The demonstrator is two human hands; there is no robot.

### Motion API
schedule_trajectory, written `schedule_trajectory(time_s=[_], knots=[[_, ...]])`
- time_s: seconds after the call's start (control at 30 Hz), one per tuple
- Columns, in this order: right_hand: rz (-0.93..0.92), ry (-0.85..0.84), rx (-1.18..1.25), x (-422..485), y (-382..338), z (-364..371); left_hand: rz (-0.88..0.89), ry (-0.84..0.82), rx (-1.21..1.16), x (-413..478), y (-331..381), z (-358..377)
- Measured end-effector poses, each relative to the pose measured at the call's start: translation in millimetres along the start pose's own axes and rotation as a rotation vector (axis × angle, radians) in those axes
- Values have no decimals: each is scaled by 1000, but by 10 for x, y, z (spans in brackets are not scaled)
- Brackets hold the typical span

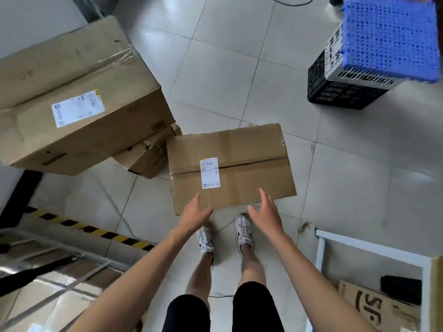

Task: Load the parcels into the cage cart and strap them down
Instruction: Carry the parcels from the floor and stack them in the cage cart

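A taped cardboard parcel (239, 164) with a white label lies on the tiled floor right in front of my feet. My left hand (195, 215) and my right hand (266, 213) reach down over its near edge, fingers straight and spread, holding nothing. Whether they touch the cardboard is not clear. A large cardboard parcel (79, 97) with a white label sits at the left, stacked on a smaller crushed box (146, 154). The cage cart (55, 271), with grey metal bars and a black strap, shows at the lower left with cardboard inside it.
Stacked plastic crates (354, 80), black, white and blue, stand at the upper right. A white frame (321, 255) with flattened cardboard and a black object is at the lower right. Yellow-black hazard tape (93, 228) runs along the floor by the cart.
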State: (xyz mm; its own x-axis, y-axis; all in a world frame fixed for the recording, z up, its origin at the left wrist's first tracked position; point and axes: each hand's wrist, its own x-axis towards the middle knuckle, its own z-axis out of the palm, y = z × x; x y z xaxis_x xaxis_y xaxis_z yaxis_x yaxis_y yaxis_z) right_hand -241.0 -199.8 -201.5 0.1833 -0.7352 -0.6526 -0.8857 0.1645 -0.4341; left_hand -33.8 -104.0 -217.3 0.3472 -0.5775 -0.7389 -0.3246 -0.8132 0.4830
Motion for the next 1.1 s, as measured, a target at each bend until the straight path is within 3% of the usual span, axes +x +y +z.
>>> schedule_trajectory(time_s=[0.2,0.37,0.57,0.87,1.1], knots=[[45,-51,-21,957,311,-43,-206,95,-69,732,-331,-55],[129,46,-69,1758,680,-244,-360,223,-178,1207,-625,3],[181,41,-6,2446,960,-412,-394,272,-438,1550,-821,100],[177,-11,190,2809,1088,-564,-387,78,-574,1884,-983,-178],[206,-23,177,2633,1089,-861,-374,73,-660,1488,-874,59]])
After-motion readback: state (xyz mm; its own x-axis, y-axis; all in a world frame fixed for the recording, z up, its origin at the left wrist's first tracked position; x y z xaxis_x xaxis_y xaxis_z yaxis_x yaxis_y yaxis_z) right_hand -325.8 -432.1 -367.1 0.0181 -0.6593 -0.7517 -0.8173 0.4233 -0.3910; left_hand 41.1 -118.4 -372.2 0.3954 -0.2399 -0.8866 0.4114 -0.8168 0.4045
